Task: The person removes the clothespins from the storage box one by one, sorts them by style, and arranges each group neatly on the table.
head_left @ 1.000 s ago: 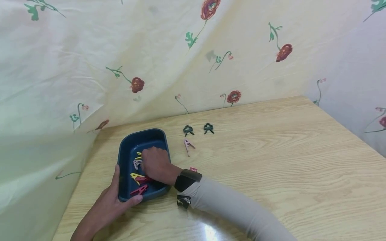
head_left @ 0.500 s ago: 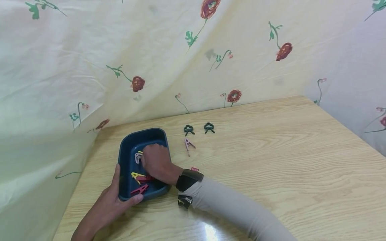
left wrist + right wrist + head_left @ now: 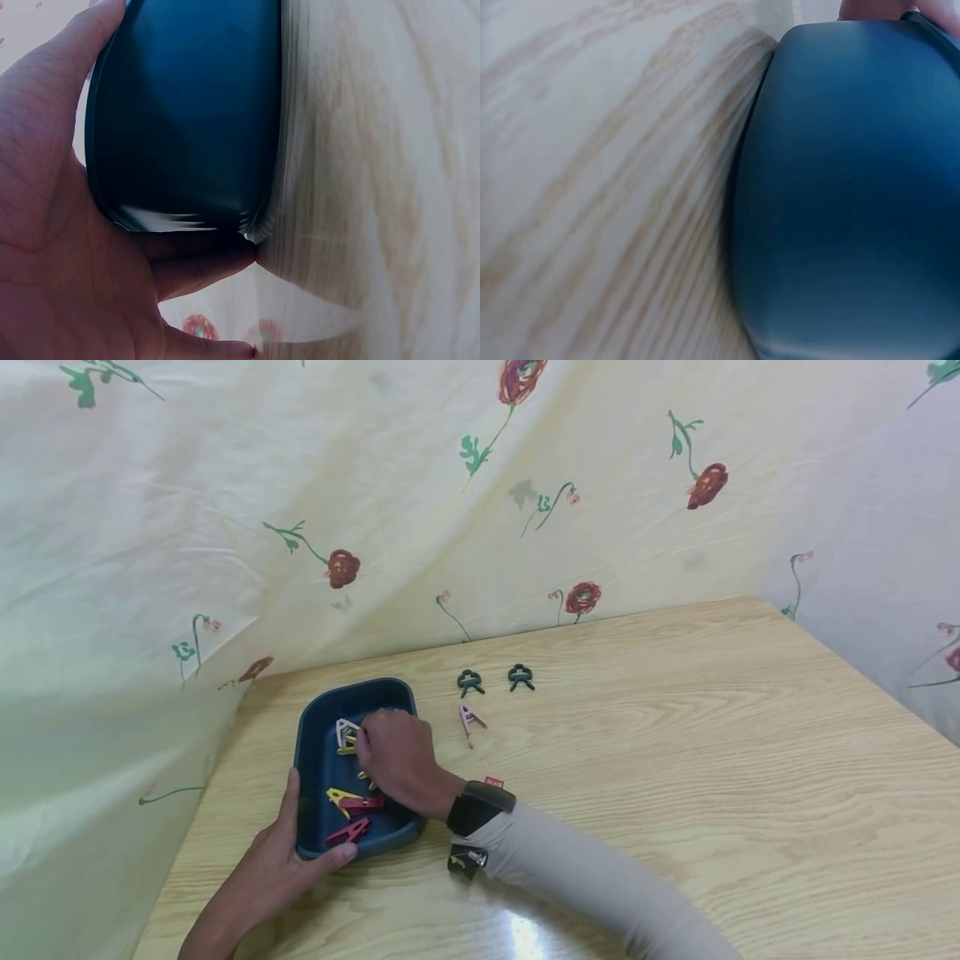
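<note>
A dark blue tray (image 3: 303, 727) stands on the table at the left in the head view. My left hand (image 3: 281, 856) holds its near left corner, fingers along the left side and thumb at the front rim. My right hand (image 3: 397, 756) is down inside the tray, back of the hand upward, its fingertips hidden; I cannot tell whether they pinch anything. By its fingers lie a pale lilac clip (image 3: 344, 728) and parts of yellow clips (image 3: 346, 750). Nearer the front are a yellow clip (image 3: 337, 796), a dark red clip (image 3: 363, 803) and a red clip (image 3: 348, 832).
Right of the tray, a pink clip (image 3: 470, 720) lies on the wooden table (image 3: 675, 735). Behind it are two dark green clips, one on the left (image 3: 469, 682) and one on the right (image 3: 521, 677). A flowered cloth (image 3: 420, 510) hangs behind the table.
The right hand has shifted slightly to the right within the tray. The pale lilac clip has moved toward the tray's far end, and more yellow shows beside the hand. The left hand stays put.
</note>
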Demonstrator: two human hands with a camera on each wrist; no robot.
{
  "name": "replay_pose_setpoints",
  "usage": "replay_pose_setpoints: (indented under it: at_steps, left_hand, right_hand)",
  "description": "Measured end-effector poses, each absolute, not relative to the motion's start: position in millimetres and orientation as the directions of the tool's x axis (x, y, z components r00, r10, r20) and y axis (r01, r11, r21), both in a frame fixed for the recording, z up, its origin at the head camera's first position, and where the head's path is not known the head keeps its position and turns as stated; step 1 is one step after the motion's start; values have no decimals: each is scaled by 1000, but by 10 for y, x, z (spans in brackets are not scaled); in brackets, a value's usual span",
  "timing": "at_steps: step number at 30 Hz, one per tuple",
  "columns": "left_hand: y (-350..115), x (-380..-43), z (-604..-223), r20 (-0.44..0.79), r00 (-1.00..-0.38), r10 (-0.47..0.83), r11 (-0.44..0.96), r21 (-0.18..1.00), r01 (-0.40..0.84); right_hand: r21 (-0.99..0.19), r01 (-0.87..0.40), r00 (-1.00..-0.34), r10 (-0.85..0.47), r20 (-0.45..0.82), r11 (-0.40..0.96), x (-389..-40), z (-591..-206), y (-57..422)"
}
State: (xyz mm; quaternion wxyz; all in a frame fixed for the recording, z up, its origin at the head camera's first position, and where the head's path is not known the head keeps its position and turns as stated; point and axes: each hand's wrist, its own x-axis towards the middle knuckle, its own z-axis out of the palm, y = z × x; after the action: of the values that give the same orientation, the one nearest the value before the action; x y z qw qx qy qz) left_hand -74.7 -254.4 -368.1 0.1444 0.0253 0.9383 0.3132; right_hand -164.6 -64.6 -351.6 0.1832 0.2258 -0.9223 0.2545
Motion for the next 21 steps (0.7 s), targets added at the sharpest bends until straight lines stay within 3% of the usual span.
replay_pose_setpoints:
  at_steps: [7, 21]
  left_hand:
    - [-2535, -766, -3679, -282, -952, 118, 803, 591, -75]
    - [-2521, -779, -3648, -306, -946, 104, 805, 585, -101]
  right_hand:
    - [-400, -473, -825, -235, 514, 785, -1673, -3501, -561]
    - [-410, -473, -738, -96, 668, 780, -1763, -3493, -270]
